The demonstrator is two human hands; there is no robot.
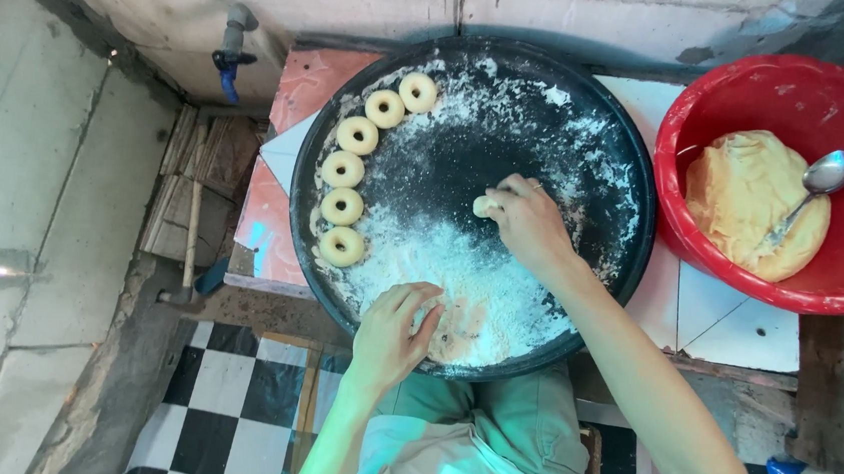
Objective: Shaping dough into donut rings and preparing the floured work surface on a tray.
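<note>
My right hand (pixel 529 220) is near the middle of the round black tray (pixel 636 199), fingers curled narrow around a small lump of dough (pixel 485 207) that I press against the floured surface. My left hand (pixel 390 330) rests at the near rim of the tray, fingertips bent down into the heap of flour (pixel 478 292); I cannot tell whether it holds anything under the flour. Six finished dough rings (pixel 347 171) sit in a curve along the tray's left edge, close together, some perhaps just touching.

To do this piece well, I judge I should keep the lump rolling lightly in flour so it does not stick, press evenly, and open the hole cleanly in the centre to match the others. Next to the tray's right side stands the red bowl (pixel 692 118) with the big mass of dough (pixel 746 197) and a spoon (pixel 812 187) resting on it.
</note>
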